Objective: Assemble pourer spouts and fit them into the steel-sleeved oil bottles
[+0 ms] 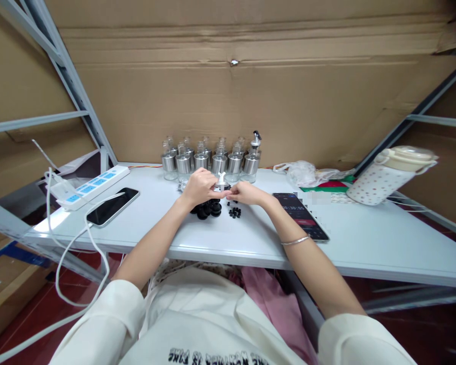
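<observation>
My left hand [200, 186] is closed round a silvery pourer spout [221, 178], whose pale top stands up by the thumb. My right hand [247, 193] meets it from the right, fingers pinched together at the spout's lower end; what they pinch, if anything, is hidden. Below my left hand lies a pile of round black stoppers [204, 210]. Small black caps [234, 213] are scattered under my right hand. Behind both hands stand several glass bottles [201, 161] with metal sleeves, in two rows. One at the right end carries a pourer [256, 139] with a black tip.
A power strip [99, 185] and a phone [114, 206] with a white cable lie on the left. To the right are a larger phone [304, 218] showing a timer, a plastic bag [301, 173] and a tilted dotted flask [387, 175]. Cardboard [251, 101] walls the back.
</observation>
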`<state>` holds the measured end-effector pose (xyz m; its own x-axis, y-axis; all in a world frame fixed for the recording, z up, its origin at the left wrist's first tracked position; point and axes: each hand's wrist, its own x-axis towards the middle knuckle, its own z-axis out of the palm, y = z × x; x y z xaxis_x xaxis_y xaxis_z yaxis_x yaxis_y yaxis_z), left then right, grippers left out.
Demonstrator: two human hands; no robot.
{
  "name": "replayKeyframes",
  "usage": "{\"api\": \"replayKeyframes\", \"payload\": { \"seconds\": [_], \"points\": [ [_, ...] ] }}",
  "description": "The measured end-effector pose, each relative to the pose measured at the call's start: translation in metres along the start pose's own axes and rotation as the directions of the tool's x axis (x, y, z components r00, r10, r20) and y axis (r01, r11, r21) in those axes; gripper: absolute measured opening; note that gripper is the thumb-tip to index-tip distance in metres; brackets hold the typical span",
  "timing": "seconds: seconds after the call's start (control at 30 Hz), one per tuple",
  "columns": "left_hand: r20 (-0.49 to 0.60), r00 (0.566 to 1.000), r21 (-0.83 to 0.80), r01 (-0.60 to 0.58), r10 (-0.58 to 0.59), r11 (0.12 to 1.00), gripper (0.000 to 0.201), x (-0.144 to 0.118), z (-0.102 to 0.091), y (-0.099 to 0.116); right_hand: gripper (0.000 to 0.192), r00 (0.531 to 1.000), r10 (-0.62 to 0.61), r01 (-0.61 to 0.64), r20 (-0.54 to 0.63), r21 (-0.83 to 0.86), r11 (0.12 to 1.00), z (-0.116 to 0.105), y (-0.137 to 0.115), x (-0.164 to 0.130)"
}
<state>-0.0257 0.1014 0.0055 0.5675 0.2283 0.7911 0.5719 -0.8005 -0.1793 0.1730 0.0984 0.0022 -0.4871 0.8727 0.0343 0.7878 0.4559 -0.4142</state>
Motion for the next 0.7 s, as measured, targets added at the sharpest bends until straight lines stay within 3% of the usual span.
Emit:
{"api": "replayKeyframes", "payload": {
  "seconds": [0.17, 0.27, 0.37, 0.53, 0.6, 0.7],
  "points": [
    [0.037, 0.999, -0.013, 0.026, -0.025, 1.0, 0.049, 0.001, -0.003, 0.001, 0.007, 0.999, -0.043, 0.04, 0.032, 0.091, 0.995, -0.001, -0.001, -0.002],
    [0.064, 0.997, -0.017, 0.048, -0.047, 0.999, 0.048, 0.001, -0.003, 0.001, 0.004, 0.999, -0.029, 0.033, -0.035, 0.122, 0.992, -0.002, -0.004, -0.003],
    [0.074, 0.996, -0.022, 0.056, -0.054, 0.998, 0.045, 0.001, -0.002, 0.002, 0.002, 0.994, 0.013, 0.019, -0.109, 0.292, 0.956, -0.005, -0.008, -0.004],
    [0.076, 0.996, -0.012, 0.053, -0.052, 0.999, 0.037, 0.001, -0.002, 0.003, 0.012, 0.972, 0.045, 0.137, -0.232, 0.709, 0.692, -0.011, -0.015, -0.004],
    [0.08, 0.996, -0.011, 0.048, -0.047, 0.999, 0.033, 0.002, -0.003, 0.004, 0.014, 0.957, 0.061, 0.198, -0.284, 0.792, 0.578, -0.012, -0.017, -0.004],
    [0.078, 0.996, -0.015, 0.039, -0.038, 0.999, 0.031, 0.002, -0.004, 0.004, 0.018, 0.965, 0.062, 0.204, -0.254, 0.881, 0.427, -0.012, -0.02, -0.005]
  ]
}}
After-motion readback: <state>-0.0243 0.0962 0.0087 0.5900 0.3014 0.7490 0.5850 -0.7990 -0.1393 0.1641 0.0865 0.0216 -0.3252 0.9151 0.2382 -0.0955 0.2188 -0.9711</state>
